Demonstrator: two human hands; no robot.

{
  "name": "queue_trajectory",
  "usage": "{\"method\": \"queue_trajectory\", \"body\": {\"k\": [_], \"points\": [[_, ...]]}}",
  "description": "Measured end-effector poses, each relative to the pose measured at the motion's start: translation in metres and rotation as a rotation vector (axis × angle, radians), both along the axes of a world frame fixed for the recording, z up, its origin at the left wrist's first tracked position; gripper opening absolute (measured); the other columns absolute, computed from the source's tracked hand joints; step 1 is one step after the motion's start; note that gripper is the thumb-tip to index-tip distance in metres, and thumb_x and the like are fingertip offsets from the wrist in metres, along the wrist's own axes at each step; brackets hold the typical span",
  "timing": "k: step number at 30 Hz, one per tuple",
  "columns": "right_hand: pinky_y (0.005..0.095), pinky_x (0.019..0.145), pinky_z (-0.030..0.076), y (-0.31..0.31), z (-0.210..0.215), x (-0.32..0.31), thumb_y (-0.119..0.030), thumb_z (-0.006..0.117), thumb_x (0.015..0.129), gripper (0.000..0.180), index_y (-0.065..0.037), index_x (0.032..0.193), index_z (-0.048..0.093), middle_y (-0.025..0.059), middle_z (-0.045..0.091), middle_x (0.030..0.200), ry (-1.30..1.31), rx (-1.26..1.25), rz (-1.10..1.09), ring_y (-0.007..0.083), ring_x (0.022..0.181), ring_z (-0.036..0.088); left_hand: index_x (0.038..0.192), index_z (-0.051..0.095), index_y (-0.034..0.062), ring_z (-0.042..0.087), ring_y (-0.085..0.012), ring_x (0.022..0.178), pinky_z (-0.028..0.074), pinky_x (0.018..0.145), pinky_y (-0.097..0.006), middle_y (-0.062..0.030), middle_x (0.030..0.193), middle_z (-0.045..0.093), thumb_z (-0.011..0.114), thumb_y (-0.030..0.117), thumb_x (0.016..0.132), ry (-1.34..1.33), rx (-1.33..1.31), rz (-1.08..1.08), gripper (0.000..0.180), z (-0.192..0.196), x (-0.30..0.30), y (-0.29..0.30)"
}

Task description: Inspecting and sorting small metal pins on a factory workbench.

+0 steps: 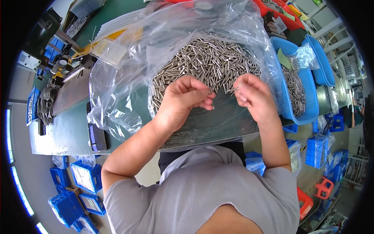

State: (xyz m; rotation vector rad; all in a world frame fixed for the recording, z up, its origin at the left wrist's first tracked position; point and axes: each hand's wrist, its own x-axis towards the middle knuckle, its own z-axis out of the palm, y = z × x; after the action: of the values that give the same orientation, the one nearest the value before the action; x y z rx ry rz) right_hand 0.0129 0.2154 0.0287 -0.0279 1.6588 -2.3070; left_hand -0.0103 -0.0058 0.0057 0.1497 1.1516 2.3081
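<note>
My left hand (186,97) is curled with thumb and fingertips pressed together, pinching what looks like one or two thin metal pins, though the fingers hide most of them. My right hand (252,95) is curled too, nipping a single small pin (233,89) between thumb and forefinger, its tip poking out toward the left hand. Both hover just above the near edge of the heap of steel pins (206,62) lying on the opened clear plastic bag (117,89) on the green bench (66,128). To my right a blue basket (307,113) holds more pins. I'd judge the risks small: a pin slipping from so light a pinch into the heap, or my wrists dragging the slippery plastic and sending pins rolling off the bench edge.
</note>
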Motion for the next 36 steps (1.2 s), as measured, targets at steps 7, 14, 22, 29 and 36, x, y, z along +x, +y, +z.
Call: {"method": "queue_trajectory", "body": {"k": [7, 14, 22, 29, 36], "points": [[0.0257, 0.053, 0.041, -0.020, -0.004, -0.005, -0.008, 0.064, 0.078, 0.009, -0.005, 0.087, 0.061, 0.0003, 0.054, 0.072, 0.377, 0.714, 0.118, 0.0130, 0.059, 0.050, 0.091, 0.056, -0.0018, 0.064, -0.0174, 0.073, 0.055, 0.069, -0.031, -0.0140, 0.086, 0.065, 0.055, 0.001, 0.086, 0.032, -0.003, 0.160, 0.006, 0.003, -0.005, -0.003], [0.0373, 0.059, 0.048, -0.033, -0.015, -0.007, -0.013, 0.069, 0.072, 0.015, -0.010, 0.084, 0.060, 0.0061, 0.052, 0.075, 0.925, 1.238, 0.170, 0.0247, 0.071, 0.058, 0.091, 0.056, -0.0013, 0.063, -0.0174, 0.073, 0.055, 0.068, -0.031, -0.0143, 0.086, 0.065, 0.055, 0.000, 0.086, 0.014, 0.018, 0.120, 0.006, 0.003, -0.004, -0.003], [0.0315, 0.060, 0.046, -0.023, -0.012, -0.002, -0.008, 0.061, 0.081, 0.007, -0.004, 0.083, 0.055, 0.0089, 0.054, 0.078, 0.724, 0.902, -0.003, 0.0223, 0.069, 0.057, 0.091, 0.055, -0.0014, 0.064, -0.0181, 0.075, 0.055, 0.069, -0.031, -0.0145, 0.087, 0.065, 0.054, -0.001, 0.085, -0.006, 0.036, 0.035, 0.006, 0.002, -0.003, -0.002], [0.0171, 0.052, 0.031, -0.016, -0.003, 0.001, -0.015, 0.055, 0.090, 0.011, -0.005, 0.092, 0.054, -0.0023, 0.051, 0.080, 0.194, 0.163, 0.004, 0.0021, 0.060, 0.037, 0.094, 0.056, -0.0004, 0.065, -0.0198, 0.076, 0.055, 0.072, -0.034, -0.0159, 0.091, 0.065, 0.054, 0.000, 0.087, -0.009, 0.023, -0.113, 0.007, -0.003, 0.002, 0.001], [0.0161, 0.054, 0.033, -0.023, -0.006, 0.002, -0.014, 0.055, 0.091, 0.010, -0.005, 0.094, 0.055, -0.0050, 0.050, 0.077, 0.208, 0.223, 0.000, 0.0009, 0.061, 0.039, 0.093, 0.056, -0.0009, 0.065, -0.0202, 0.076, 0.055, 0.072, -0.034, -0.0174, 0.092, 0.065, 0.054, 0.000, 0.087, -0.017, 0.058, -0.136, 0.006, -0.001, 0.004, 0.002]]}}
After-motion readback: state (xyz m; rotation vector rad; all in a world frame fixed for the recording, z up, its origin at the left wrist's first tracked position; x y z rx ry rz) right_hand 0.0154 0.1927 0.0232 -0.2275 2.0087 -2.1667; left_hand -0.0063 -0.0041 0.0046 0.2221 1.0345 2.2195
